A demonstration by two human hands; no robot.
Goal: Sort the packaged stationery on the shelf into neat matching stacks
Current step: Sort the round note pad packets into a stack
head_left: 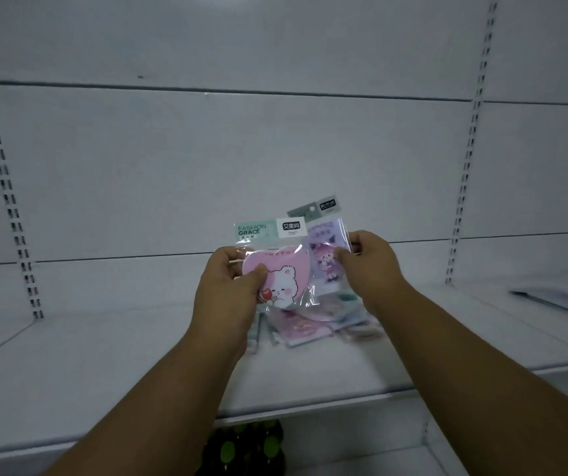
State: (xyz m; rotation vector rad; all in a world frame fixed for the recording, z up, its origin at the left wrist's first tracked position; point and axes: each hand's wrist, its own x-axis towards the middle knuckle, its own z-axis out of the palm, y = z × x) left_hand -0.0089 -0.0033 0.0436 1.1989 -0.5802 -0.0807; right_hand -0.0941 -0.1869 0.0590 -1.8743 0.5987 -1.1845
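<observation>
My left hand grips a clear packet with a pink heart-shaped pad showing a white bear and a green "FASHION GRACE" header. Beside it, my right hand pinches a second clear packet with a purple cartoon-girl pad; this one sits partly behind the heart packet. Both packets are held upright above the white shelf. Under my hands lies a loose pile of several more packets, pink and green, partly hidden and blurred.
White back panel with slotted uprights at left and right. More flat packets lie on the neighbouring shelf at far right. A dark object with green spots sits below the shelf edge.
</observation>
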